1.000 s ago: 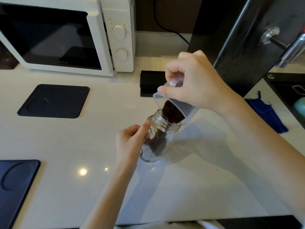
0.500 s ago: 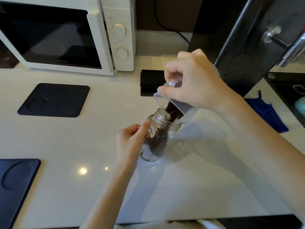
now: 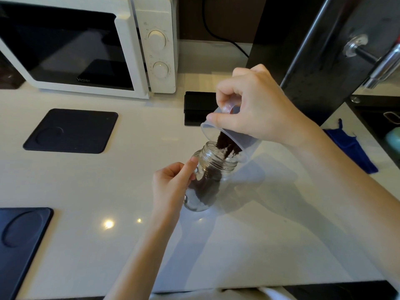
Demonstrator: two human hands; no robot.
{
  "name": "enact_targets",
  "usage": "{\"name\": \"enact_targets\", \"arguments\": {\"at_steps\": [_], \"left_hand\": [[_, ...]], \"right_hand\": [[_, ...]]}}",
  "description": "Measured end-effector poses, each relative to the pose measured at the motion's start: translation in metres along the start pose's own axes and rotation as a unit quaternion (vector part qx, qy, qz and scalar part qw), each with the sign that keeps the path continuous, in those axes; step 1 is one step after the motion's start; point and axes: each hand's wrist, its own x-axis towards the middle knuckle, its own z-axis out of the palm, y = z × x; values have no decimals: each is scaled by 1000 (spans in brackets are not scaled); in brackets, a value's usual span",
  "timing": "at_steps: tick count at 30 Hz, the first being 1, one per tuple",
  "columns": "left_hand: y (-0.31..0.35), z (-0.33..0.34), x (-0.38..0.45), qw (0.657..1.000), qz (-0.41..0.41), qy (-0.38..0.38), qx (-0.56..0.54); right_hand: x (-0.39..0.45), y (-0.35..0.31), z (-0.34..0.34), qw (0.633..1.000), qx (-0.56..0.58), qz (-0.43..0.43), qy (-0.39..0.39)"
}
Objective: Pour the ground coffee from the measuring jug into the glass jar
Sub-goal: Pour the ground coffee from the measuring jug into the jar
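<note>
Just above the middle of the pale, glossy countertop (image 3: 86,191), the right hand (image 3: 257,111) was closed around a translucent plastic measuring jug (image 3: 236,139), fingers wrapped over its upper side and thumb pressed along the rim. The jug was tipped steeply down and to the left, its lip sitting directly over the mouth of a clear glass jar with a threaded neck (image 3: 207,178). Dark brown ground coffee (image 3: 227,146) clung in streaks to the jug's lower wall near the lip, and more of it lay heaped inside the jar, filling a good part of the body. The jar stood on the countertop, leaning a little in the wide-angle view, with its base towards the person. The left hand (image 3: 173,185) was curled loosely against the jar's left side, thumb touching the glass just below the neck and the other fingers folded in; how firmly it gripped could not be told. Behind the hands stood a cream-white microwave oven with two round dials (image 3: 121,46), and a small black rectangular box (image 3: 197,107) lay just behind the jug. Two dark square rubber mats lay to the left, one near the microwave (image 3: 71,131) and one at the near edge (image 3: 19,245). A blue cloth (image 3: 350,148) lay at the right, well apart from the jar.
</note>
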Motion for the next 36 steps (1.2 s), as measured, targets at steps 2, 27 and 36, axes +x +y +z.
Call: {"name": "enact_targets", "arguments": {"at_steps": [2, 27, 36], "left_hand": [[0, 0, 0, 1000, -1, 2, -2], [0, 1, 1, 1000, 9, -9, 2], [-2, 0, 1, 1000, 4, -2, -1]], "right_hand": [[1, 1, 0, 1000, -12, 7, 8], [-1, -7, -1, 999, -42, 1, 6], [-2, -11, -1, 998, -55, -2, 2]]}}
